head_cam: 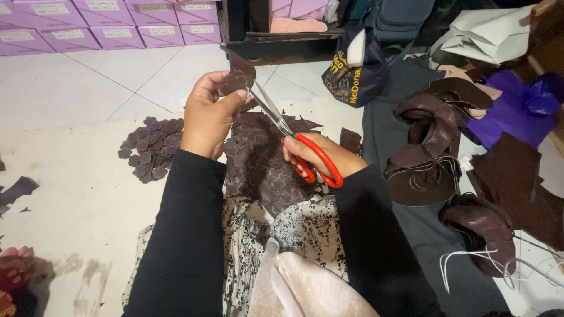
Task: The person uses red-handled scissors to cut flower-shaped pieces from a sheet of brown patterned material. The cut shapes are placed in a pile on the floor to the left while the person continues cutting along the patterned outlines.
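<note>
A seated person's left hand pinches a small brown leather piece held up over the lap, while the right hand grips red-handled scissors, fingers through the loops and blades parted against the piece's lower edge. A larger sheet of dark brown leather marked with outlined shapes lies across the lap beneath both hands, a heap of cut-out brown pieces rests on the floor to the left, and curled leather offcuts are piled to the right, near purple boxes stacked along the far wall.
</note>
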